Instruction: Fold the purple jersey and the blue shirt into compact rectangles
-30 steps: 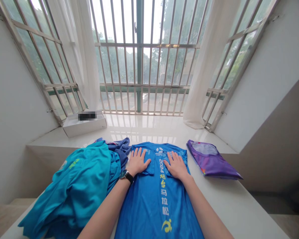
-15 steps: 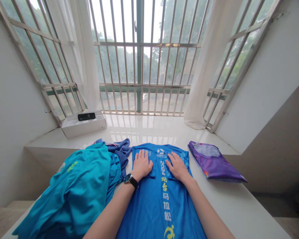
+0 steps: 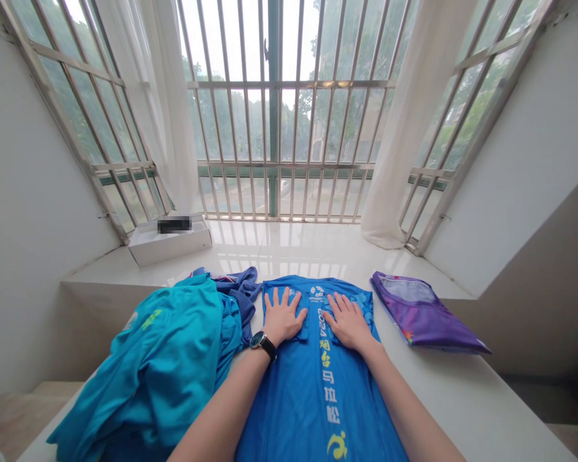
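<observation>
Lengthwise, a blue T-shirt [image 3: 293, 401] is laid flat on the white tabletop [image 3: 433, 394], its shoulder end pointed at the barred window [image 3: 298, 128] and its long axis run toward the wearer, the near end being cut off by the frame. Along that axis, "2024" and Chinese characters are printed in white and yellow. Both sleeves are folded inward; the left one is pressed by the left hand [image 3: 283, 314], the right one by the right hand [image 3: 349, 319], palms down, fingers spread, nothing gripped. A wristwatch [image 3: 264, 345] is worn on the left arm. The shirt is flanked by a heaped teal garment [image 3: 158, 359] and a folded purple garment [image 3: 426, 317]. On the glossy sill [image 3: 243, 240] beyond, a white box [image 3: 173, 249] is set near a sheer curtain [image 3: 173, 128].
</observation>
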A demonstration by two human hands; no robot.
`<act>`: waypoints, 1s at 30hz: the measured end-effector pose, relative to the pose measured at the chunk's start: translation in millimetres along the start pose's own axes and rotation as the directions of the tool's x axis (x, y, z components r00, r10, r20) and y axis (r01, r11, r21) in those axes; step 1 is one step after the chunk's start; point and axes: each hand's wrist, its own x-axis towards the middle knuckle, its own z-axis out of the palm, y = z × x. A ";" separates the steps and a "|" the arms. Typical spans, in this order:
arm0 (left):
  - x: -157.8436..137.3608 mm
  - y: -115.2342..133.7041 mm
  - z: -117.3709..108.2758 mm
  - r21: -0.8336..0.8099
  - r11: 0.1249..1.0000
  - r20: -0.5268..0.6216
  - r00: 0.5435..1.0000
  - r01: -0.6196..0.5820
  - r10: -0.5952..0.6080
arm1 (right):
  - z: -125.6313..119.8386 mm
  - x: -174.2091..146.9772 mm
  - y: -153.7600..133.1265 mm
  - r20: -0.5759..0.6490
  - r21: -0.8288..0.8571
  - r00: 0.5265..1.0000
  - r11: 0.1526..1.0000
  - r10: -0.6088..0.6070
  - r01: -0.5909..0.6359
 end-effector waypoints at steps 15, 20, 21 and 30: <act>16.7 2.7 -4.6 -0.016 1.000 0.040 0.999 0.008 -0.007 | 2.7 14.0 5.1 -0.021 -0.011 1.000 1.000 0.014 -0.014; 14.1 1.2 -3.1 -0.031 1.000 0.007 1.000 0.001 -0.001 | 4.3 15.6 5.6 -0.021 -0.013 1.000 1.000 0.013 -0.013; 14.1 0.9 -3.0 -0.031 1.000 0.006 1.000 0.001 -0.001 | 4.0 15.8 5.6 -0.023 -0.009 1.000 1.000 0.014 -0.014; 13.2 1.5 -5.1 0.008 0.992 -0.046 0.991 -0.129 0.129 | -1.5 13.4 6.4 -0.094 0.023 0.996 1.000 0.012 -0.010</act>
